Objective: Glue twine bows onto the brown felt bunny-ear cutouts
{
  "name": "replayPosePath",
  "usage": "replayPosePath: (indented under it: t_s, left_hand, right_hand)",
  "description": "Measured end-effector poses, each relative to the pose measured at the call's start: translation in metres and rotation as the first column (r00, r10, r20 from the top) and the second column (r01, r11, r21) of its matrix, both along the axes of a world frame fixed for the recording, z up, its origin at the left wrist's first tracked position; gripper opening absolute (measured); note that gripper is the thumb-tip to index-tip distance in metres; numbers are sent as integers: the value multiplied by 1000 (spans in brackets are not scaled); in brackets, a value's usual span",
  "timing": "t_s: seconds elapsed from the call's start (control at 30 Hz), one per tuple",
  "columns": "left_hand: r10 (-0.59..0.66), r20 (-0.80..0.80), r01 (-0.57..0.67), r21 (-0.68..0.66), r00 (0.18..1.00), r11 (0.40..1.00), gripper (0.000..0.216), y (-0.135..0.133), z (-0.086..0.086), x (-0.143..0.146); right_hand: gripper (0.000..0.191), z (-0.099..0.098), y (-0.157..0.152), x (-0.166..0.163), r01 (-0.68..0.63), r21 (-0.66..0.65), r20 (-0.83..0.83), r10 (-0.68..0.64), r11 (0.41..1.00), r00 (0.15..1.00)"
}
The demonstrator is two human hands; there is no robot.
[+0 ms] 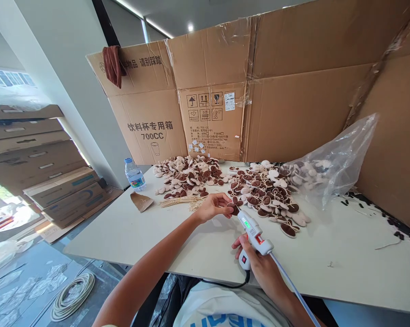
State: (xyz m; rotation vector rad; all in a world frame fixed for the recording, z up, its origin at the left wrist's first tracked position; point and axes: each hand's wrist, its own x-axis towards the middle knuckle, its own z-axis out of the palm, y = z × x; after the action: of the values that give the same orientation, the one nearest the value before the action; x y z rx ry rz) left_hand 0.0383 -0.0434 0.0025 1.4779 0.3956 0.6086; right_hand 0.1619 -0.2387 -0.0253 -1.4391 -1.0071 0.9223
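Observation:
My right hand is wrapped round the handle of a white hot glue gun, whose nozzle points up and left at a small brown and cream ear-shaped piece. My left hand pinches that piece just above the white table. Beside the left hand lies a bundle of thin pale sticks. Behind it lie two heaps of the same ear-shaped pieces, one at the left and one at the right.
A clear plastic bag with more pieces lies at the right. A water bottle and a cardboard scrap sit at the left. Tall cardboard walls close off the back and right. Flat boxes are stacked left; coiled rope lies on the floor.

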Motion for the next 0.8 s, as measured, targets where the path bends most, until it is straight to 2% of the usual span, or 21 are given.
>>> replayPosePath:
  t_s: [0.37, 0.8]
  left_hand:
    - [-4, 2, 4, 7, 1000, 1000, 44, -1, 2, 0]
    - [0, -2, 0, 19, 1000, 1000, 44, 1, -3, 1]
  right_hand:
    - [52, 1, 0, 0, 5, -3, -22, -5, 1000, 1000]
    - [57, -2, 0, -1, 22, 0, -13, -22, 1000, 1000]
